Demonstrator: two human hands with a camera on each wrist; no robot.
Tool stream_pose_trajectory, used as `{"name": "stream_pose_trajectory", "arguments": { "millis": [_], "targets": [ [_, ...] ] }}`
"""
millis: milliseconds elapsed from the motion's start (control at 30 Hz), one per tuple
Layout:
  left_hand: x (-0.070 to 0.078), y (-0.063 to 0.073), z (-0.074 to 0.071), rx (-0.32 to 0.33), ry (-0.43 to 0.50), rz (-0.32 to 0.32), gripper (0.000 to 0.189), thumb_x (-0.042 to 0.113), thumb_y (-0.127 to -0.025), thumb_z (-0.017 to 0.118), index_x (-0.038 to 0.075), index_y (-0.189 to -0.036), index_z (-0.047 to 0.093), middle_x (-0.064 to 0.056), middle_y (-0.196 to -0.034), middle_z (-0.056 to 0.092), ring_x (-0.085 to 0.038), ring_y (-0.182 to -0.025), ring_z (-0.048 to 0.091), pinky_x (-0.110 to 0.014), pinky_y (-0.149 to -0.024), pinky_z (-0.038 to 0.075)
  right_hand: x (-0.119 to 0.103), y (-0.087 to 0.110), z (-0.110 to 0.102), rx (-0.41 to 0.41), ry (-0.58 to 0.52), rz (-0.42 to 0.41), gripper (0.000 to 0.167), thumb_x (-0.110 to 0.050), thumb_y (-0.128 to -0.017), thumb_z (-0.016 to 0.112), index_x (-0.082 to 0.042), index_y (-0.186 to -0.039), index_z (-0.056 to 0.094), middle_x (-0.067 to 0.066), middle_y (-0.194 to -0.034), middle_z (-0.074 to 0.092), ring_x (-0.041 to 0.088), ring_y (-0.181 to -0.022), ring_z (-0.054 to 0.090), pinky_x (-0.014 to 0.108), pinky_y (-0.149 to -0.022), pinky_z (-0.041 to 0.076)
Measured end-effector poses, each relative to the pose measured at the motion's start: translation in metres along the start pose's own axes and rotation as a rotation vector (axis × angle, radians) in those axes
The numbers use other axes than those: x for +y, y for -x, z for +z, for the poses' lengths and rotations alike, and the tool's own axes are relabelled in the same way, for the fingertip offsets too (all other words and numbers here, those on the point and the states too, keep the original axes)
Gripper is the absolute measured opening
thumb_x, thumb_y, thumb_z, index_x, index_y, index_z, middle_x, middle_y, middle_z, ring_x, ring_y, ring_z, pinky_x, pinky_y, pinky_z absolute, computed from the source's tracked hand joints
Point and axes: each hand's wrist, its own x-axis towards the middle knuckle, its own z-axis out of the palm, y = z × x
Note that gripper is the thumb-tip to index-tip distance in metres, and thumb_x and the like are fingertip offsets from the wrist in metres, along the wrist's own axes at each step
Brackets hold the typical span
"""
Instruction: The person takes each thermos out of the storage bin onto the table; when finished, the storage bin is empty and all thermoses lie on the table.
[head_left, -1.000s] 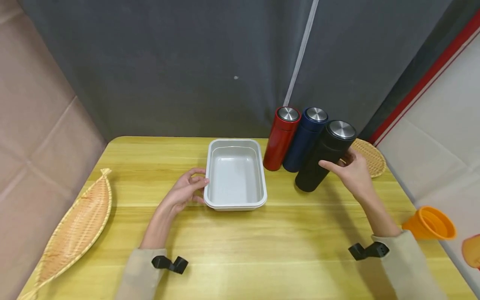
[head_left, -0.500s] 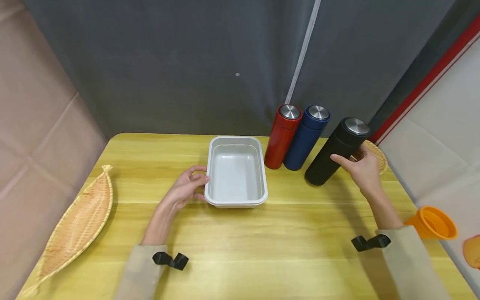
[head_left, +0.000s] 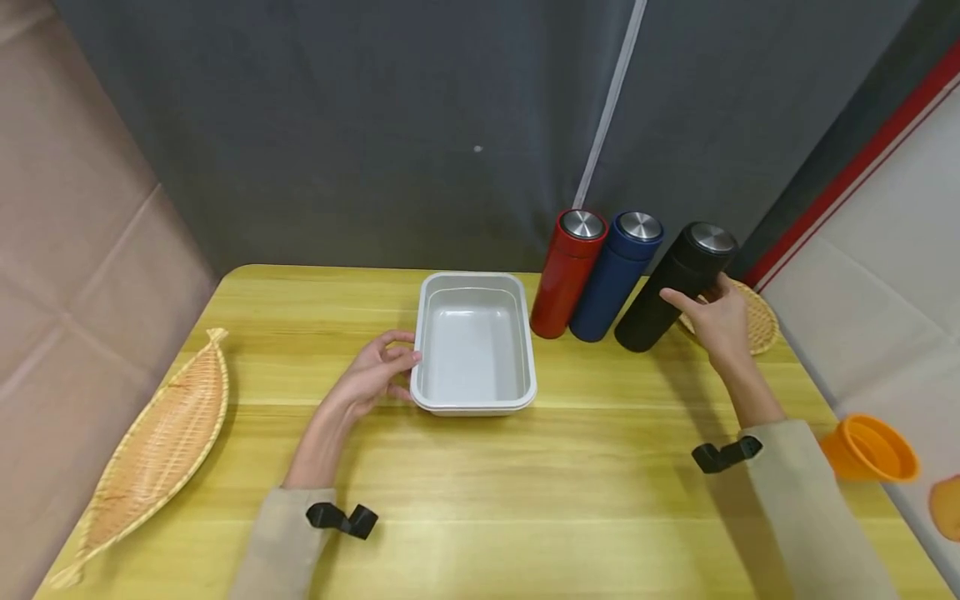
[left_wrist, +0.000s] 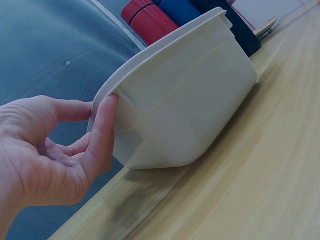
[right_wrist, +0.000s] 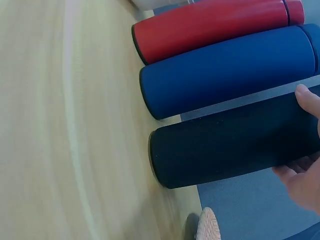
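Observation:
My right hand point(head_left: 716, 321) grips a black thermos bottle point(head_left: 663, 292) around its upper half; in the right wrist view the thumb lies along one side and the fingers curl round the other. To its left stand a blue thermos bottle point(head_left: 617, 279) and a red thermos bottle point(head_left: 566, 279), close together, all with silver lid tops. At the table's middle is a pale grey rectangular tub point(head_left: 474, 358). My left hand point(head_left: 375, 371) pinches the tub's left rim between thumb and fingers, as the left wrist view point(left_wrist: 57, 145) shows.
A boat-shaped woven basket point(head_left: 161, 450) lies along the left edge of the wooden table point(head_left: 495, 500). A round woven mat point(head_left: 753, 321) sits behind my right hand. At the right edge is an orange cup point(head_left: 870, 450). A dark grey curtain point(head_left: 360, 150) hangs behind.
The black thermos has moved right and back, away from its spot in front of the blue one, and stands more in line with the other two. The left hand stays on the tub.

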Motion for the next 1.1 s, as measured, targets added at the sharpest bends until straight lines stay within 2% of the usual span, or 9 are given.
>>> {"name": "stream_pose_trajectory", "arguments": {
  "millis": [133,433,733,900,1100],
  "targets": [
    [0.0,0.002,0.002,-0.003,-0.001,-0.001,0.045,0.004,-0.096,0.058,0.0,-0.134,0.035,-0.015,-0.103,0.059,-0.02,-0.076,0.059,-0.03,-0.053,0.059,0.001,-0.003,0.001,0.022,0.019,0.015,0.064,-0.033,-0.082,0.078,-0.011,-0.134,0.05,-0.008,-0.113,0.056,0.005,-0.1,0.053,0.014,-0.079,0.043],
    [-0.003,0.001,0.004,-0.021,-0.002,-0.002,0.045,0.005,-0.096,0.057,0.0,-0.135,0.034,-0.027,-0.114,0.053,-0.02,-0.077,0.058,-0.029,-0.053,0.059,0.007,-0.006,0.003,0.038,0.001,-0.014,0.055,-0.027,-0.081,0.079,-0.012,-0.128,0.054,-0.01,-0.106,0.057,0.004,-0.095,0.055,0.014,-0.071,0.044],
    [-0.004,0.005,0.006,-0.01,0.006,-0.018,0.048,0.004,-0.097,0.056,0.003,-0.138,0.032,-0.032,-0.119,0.05,-0.02,-0.078,0.059,-0.03,-0.054,0.059,0.01,-0.011,0.005,-0.051,0.012,-0.025,0.066,-0.028,-0.084,0.076,-0.009,-0.139,0.046,-0.001,-0.123,0.055,0.011,-0.112,0.053,0.018,-0.09,0.048],
    [-0.005,0.008,0.004,0.005,0.011,-0.018,0.049,0.004,-0.097,0.056,0.004,-0.139,0.032,-0.031,-0.118,0.05,-0.02,-0.077,0.059,-0.03,-0.053,0.059,0.013,-0.015,0.007,-0.089,0.019,-0.053,0.066,-0.025,-0.085,0.075,-0.006,-0.141,0.045,0.002,-0.125,0.055,0.015,-0.116,0.053,0.016,-0.089,0.047],
    [-0.005,0.008,0.004,-0.004,0.018,-0.01,0.048,0.004,-0.097,0.055,0.004,-0.139,0.032,-0.033,-0.121,0.048,-0.021,-0.079,0.059,-0.03,-0.053,0.058,0.014,-0.017,0.009,-0.094,-0.012,-0.044,0.065,-0.021,-0.086,0.075,-0.005,-0.141,0.043,0.004,-0.129,0.053,0.018,-0.122,0.05,0.012,-0.087,0.046]
  ]
}}
